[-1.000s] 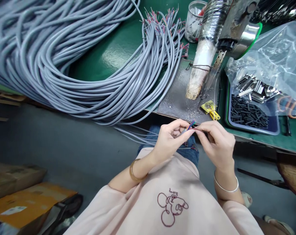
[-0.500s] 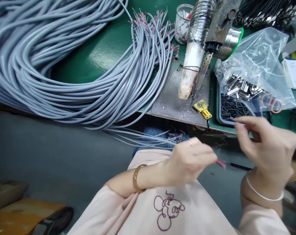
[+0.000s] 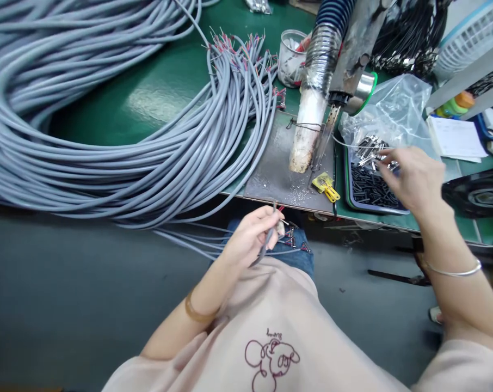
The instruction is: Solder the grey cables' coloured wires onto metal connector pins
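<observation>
My left hand (image 3: 254, 234) is closed around a grey cable (image 3: 264, 250) above my lap, and red wire ends stick out past the fingertips. My right hand (image 3: 416, 177) reaches over the tray, thumb and forefinger pinched close together by the shiny metal connectors (image 3: 369, 151). Whatever is between those fingertips is too small to make out. The connectors lie in a clear plastic bag (image 3: 407, 100) on the tray (image 3: 347, 182). In front of them are many short black tubes (image 3: 373, 188). Cables with connectors fitted on their ends (image 3: 291, 237) rest on my lap.
A large bundle of grey cables (image 3: 148, 163) covers the bench's left. A soldering iron (image 3: 326, 136) and wrapped duct (image 3: 303, 141) hang over a metal plate (image 3: 266, 163) with a yellow clip (image 3: 327, 188). Behind are a solder spool (image 3: 363, 92) and a cup (image 3: 289, 60).
My right hand has moved forward and left to the connectors. My left hand has moved left and turned, bringing the grey cable's end upward. The view has shifted to the right.
</observation>
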`<control>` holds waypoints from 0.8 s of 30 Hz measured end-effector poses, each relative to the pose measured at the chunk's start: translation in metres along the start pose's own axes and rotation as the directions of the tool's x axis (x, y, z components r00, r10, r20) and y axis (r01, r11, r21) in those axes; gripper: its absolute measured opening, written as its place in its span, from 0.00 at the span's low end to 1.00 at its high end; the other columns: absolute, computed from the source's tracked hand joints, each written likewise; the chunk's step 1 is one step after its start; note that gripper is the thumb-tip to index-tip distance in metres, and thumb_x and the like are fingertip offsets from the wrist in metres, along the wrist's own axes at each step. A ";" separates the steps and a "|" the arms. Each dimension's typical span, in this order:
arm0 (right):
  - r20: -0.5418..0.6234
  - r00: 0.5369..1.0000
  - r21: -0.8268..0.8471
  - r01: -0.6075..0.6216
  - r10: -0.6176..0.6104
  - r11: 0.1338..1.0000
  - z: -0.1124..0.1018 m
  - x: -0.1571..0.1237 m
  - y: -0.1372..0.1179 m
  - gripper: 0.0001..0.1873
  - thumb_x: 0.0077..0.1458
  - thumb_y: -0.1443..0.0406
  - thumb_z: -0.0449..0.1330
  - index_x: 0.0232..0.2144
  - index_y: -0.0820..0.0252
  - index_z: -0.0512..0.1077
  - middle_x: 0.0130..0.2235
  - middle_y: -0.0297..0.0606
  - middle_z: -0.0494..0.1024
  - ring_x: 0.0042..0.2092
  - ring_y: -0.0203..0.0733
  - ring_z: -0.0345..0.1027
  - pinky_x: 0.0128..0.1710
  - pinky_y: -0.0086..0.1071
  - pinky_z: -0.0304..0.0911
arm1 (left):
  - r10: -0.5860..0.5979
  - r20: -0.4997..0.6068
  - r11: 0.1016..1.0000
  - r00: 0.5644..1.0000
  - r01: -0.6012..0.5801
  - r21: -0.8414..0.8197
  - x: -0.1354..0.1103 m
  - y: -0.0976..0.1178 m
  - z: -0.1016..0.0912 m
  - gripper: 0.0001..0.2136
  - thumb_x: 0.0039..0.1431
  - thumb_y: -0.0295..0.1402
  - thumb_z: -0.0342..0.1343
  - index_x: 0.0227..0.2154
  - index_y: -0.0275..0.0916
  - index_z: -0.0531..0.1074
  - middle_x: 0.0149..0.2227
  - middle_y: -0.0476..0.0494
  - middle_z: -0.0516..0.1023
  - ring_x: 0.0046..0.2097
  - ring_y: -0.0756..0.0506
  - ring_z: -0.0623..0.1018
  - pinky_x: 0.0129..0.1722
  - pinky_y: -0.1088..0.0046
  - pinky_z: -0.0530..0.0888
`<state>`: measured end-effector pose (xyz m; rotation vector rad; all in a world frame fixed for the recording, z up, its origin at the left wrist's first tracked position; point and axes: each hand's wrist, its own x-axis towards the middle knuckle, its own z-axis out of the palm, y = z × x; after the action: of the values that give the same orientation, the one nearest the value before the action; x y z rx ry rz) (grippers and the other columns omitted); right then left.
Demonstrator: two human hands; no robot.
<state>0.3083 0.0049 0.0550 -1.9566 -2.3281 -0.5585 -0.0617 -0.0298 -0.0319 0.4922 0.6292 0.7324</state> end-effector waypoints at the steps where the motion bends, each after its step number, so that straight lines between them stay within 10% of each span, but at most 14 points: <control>1: 0.000 0.996 0.088 0.087 -0.087 0.992 0.003 0.001 -0.004 0.09 0.66 0.60 0.55 0.38 0.58 0.73 0.45 0.42 0.83 0.49 0.42 0.75 0.38 0.35 0.59 | 0.030 -0.028 0.999 0.999 -0.030 0.011 -0.002 0.005 -0.001 0.11 0.57 0.36 0.66 0.34 0.34 0.74 0.25 0.48 0.79 0.17 0.57 0.71 0.17 0.85 0.64; 9: 0.117 0.957 0.053 0.260 -0.265 0.964 0.011 0.020 -0.013 0.09 0.67 0.66 0.53 0.33 0.58 0.69 0.37 0.42 0.80 0.41 0.43 0.68 0.32 0.35 0.53 | 0.262 -0.124 0.955 0.957 -0.239 0.174 -0.001 0.006 0.016 0.09 0.55 0.34 0.68 0.31 0.35 0.75 0.31 0.48 0.77 0.24 0.55 0.73 0.20 0.82 0.71; 16: -0.170 0.985 0.215 0.033 0.004 0.976 -0.014 0.017 -0.017 0.03 0.60 0.66 0.62 0.33 0.57 0.71 0.40 0.41 0.82 0.42 0.40 0.70 0.40 0.35 0.60 | 0.284 -0.043 0.936 0.958 -0.267 0.229 0.003 0.010 0.024 0.09 0.57 0.34 0.67 0.31 0.35 0.75 0.28 0.48 0.78 0.22 0.55 0.74 0.22 0.81 0.71; 20: -0.273 0.856 0.776 -0.074 0.440 0.626 -0.046 -0.013 -0.069 0.09 0.52 0.66 0.69 0.29 0.58 0.71 0.37 0.39 0.80 0.39 0.40 0.76 0.30 0.32 0.67 | 0.218 -0.032 0.956 0.975 -0.207 0.206 0.007 0.013 0.034 0.11 0.56 0.35 0.67 0.30 0.35 0.72 0.22 0.52 0.74 0.18 0.58 0.67 0.17 0.84 0.61; 24: -0.072 0.845 0.981 -0.036 0.530 0.192 -0.055 -0.046 -0.131 0.11 0.49 0.70 0.70 0.26 0.58 0.70 0.36 0.35 0.78 0.31 0.34 0.73 0.24 0.28 0.72 | 0.243 -0.018 0.948 0.970 -0.233 0.218 0.014 0.012 0.046 0.12 0.54 0.35 0.68 0.29 0.34 0.70 0.22 0.52 0.75 0.17 0.59 0.65 0.16 0.84 0.61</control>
<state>0.1814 -0.0723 0.0623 -1.3094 -1.2679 0.4614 -0.0275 -0.0205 0.0027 0.7626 0.7017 0.9106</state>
